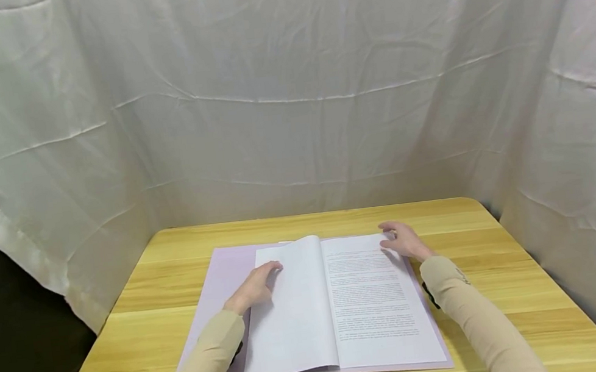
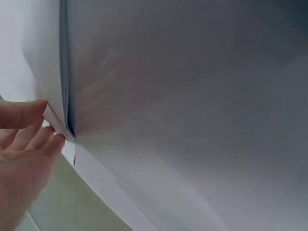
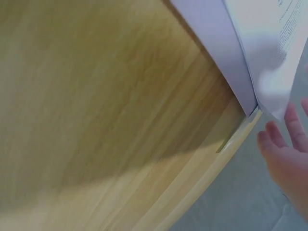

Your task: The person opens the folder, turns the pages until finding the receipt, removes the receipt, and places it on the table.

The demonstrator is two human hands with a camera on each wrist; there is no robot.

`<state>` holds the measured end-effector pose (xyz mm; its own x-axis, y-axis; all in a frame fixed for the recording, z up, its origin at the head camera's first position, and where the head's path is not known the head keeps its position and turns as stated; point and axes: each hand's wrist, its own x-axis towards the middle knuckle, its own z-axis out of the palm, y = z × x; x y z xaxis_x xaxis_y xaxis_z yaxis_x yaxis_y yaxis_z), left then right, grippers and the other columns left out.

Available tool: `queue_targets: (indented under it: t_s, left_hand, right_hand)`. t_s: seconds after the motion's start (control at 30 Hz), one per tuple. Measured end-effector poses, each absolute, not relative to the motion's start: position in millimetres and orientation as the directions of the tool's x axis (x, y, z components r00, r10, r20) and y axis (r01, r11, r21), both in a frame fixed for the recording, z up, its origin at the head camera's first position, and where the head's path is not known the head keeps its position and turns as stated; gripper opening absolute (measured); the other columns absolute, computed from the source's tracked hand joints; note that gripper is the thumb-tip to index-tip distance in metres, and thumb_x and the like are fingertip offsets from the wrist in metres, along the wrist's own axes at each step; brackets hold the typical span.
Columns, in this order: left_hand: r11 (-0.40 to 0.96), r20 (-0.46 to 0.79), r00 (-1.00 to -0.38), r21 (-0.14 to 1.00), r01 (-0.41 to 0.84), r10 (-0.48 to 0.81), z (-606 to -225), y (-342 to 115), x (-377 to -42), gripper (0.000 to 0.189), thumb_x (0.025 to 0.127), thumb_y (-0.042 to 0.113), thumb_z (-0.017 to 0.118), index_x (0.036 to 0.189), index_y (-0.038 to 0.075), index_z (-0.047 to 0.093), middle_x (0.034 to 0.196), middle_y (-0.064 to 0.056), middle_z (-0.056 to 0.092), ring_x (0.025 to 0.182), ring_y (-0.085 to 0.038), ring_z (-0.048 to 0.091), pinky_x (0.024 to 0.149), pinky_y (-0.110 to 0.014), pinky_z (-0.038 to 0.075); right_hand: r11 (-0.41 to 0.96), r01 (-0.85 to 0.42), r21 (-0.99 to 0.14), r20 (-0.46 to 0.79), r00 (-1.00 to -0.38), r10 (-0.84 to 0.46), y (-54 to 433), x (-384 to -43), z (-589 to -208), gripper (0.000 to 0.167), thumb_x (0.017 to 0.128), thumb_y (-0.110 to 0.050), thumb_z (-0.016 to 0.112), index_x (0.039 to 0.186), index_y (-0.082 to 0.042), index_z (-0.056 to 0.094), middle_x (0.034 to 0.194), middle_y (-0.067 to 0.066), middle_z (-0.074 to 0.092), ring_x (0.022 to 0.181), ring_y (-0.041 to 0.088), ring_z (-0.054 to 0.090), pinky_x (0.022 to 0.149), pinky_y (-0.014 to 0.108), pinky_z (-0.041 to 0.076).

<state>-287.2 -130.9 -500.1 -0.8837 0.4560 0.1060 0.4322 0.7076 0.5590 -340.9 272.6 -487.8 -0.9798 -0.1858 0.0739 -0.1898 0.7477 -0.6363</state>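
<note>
An open booklet of white sheets lies on a pale purple folder. Its right page carries printed text; the left page is blank and bows up near the middle fold. My left hand is at the blank page's left side. In the left wrist view, the thumb and fingers of this left hand pinch the edge of the paper. Beside the upper right corner of the printed page, my right hand has its fingers spread, one fingertip right at the corner in the right wrist view.
The wooden table extends around the folder on every side. Pale grey cloth hangs behind the table and along both sides. A black area shows at the lower left.
</note>
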Motion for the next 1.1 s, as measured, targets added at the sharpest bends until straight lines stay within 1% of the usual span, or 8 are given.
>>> queue_targets:
  t_s: [0.13,0.27,0.4,0.47,0.57,0.63,0.77,1.1]
  left_hand:
    - [0.705,0.060,-0.884,0.579,0.409,0.463,-500.8,-130.4,-287.9,0.065,0.070,-0.028,0.044,0.131,-0.007,0.055,0.143,-0.026,0.055,0.139,-0.044,0.047,0.118,-0.055,0.037]
    - [0.706,-0.005,-0.895,0.617,0.348,0.445,-500.4,-130.6,-287.2,0.063,0.079,-0.022,0.046,0.139,-0.004,0.051,0.149,-0.025,0.050,0.144,-0.043,0.042,0.120,-0.055,0.035]
    - [0.697,-0.063,-0.897,0.654,0.293,0.437,-498.7,-130.3,-286.5,0.057,0.092,-0.002,0.056,0.147,-0.002,0.044,0.155,-0.024,0.044,0.148,-0.042,0.035,0.123,-0.056,0.030]
    - [0.699,-0.087,-0.895,0.660,0.277,0.437,-498.1,-129.9,-286.3,0.060,0.095,0.013,0.063,0.149,-0.001,0.041,0.157,-0.023,0.041,0.150,-0.041,0.033,0.124,-0.056,0.028]
    - [0.710,-0.112,-0.887,0.647,0.277,0.449,-498.4,-129.2,-286.3,0.077,0.092,0.032,0.073,0.151,-0.002,0.037,0.160,-0.023,0.037,0.151,-0.041,0.031,0.124,-0.055,0.027]
    - [0.715,-0.118,-0.878,0.635,0.293,0.464,-498.6,-128.9,-286.3,0.087,0.087,0.037,0.078,0.152,-0.002,0.035,0.160,-0.025,0.035,0.151,-0.041,0.031,0.124,-0.055,0.027]
    - [0.706,-0.116,-0.867,0.637,0.309,0.485,-498.5,-128.7,-285.8,0.096,0.082,0.036,0.083,0.153,-0.004,0.032,0.161,-0.028,0.030,0.151,-0.044,0.029,0.125,-0.057,0.026]
    - [0.706,-0.125,-0.870,0.644,0.294,0.476,-499.3,-128.5,-284.0,0.100,0.080,0.034,0.085,0.154,-0.004,0.029,0.162,-0.029,0.027,0.152,-0.045,0.027,0.124,-0.057,0.026]
  right_hand:
    - [0.738,-0.169,-0.654,0.096,-0.985,-0.140,272.8,-339.5,-486.7,0.053,0.089,-0.006,0.067,0.139,0.008,0.052,0.137,0.034,0.054,0.125,0.051,0.053,0.107,0.062,0.045]
    - [0.740,-0.113,-0.663,0.082,-0.994,-0.079,273.4,-338.3,-485.2,0.054,0.091,-0.007,0.065,0.142,0.005,0.050,0.138,0.035,0.052,0.122,0.047,0.054,0.103,0.057,0.047]
    - [0.732,-0.080,-0.677,0.097,-0.995,-0.019,274.0,-337.3,-483.0,0.048,0.092,-0.006,0.065,0.137,0.005,0.055,0.115,0.028,0.060,0.099,0.033,0.055,0.082,0.039,0.048]
    - [0.727,-0.083,-0.682,0.108,-0.994,-0.012,274.7,-336.9,-482.3,0.035,0.092,-0.007,0.066,0.123,0.008,0.062,0.098,0.021,0.060,0.085,0.026,0.051,0.070,0.031,0.042]
    - [0.726,-0.103,-0.680,0.128,-0.992,-0.021,276.2,-337.0,-482.3,0.018,0.093,-0.010,0.067,0.097,0.007,0.065,0.079,0.010,0.058,0.071,0.017,0.046,0.062,0.025,0.036]
    - [0.726,-0.109,-0.679,0.130,-0.991,-0.027,277.8,-337.2,-483.5,0.022,0.094,-0.014,0.066,0.084,0.004,0.061,0.069,0.005,0.051,0.065,0.014,0.041,0.058,0.023,0.032]
    - [0.721,-0.116,-0.684,0.140,-0.990,-0.027,280.3,-337.4,-485.4,0.025,0.096,-0.018,0.066,0.081,0.002,0.062,0.066,0.000,0.049,0.062,0.012,0.040,0.056,0.023,0.031]
    - [0.717,-0.078,-0.693,0.103,-0.995,-0.008,278.3,-335.2,-486.5,0.031,0.098,-0.023,0.064,0.077,0.000,0.059,0.071,0.005,0.057,0.065,0.014,0.045,0.058,0.024,0.035]
